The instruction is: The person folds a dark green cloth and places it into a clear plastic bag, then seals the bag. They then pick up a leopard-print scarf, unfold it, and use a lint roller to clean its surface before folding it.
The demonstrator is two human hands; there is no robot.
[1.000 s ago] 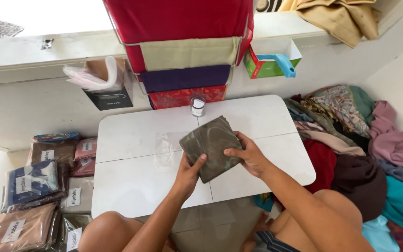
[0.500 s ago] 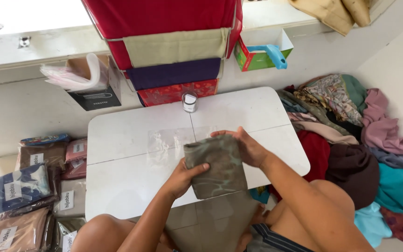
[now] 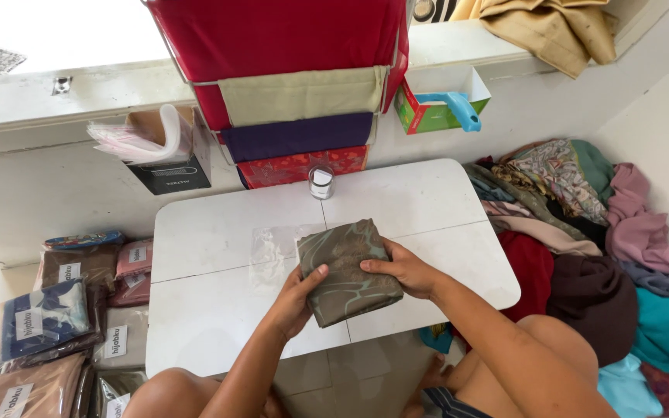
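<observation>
At the far left, packed cloths in clear bags point(image 3: 40, 325) lie on the floor. On the white bench point(image 3: 218, 232) lies a clear plastic bag point(image 3: 276, 248). The left hand point(image 3: 297, 298) and right hand point(image 3: 404, 269) each have the grip closed on the folded olive cloth point(image 3: 348, 271), above the bench middle. A heap of cloths point(image 3: 598, 232) lies at the right.

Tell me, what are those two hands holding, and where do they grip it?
A folded olive-green patterned cloth: the left hand grips its left edge, the right hand its right edge, just above the white table.
</observation>
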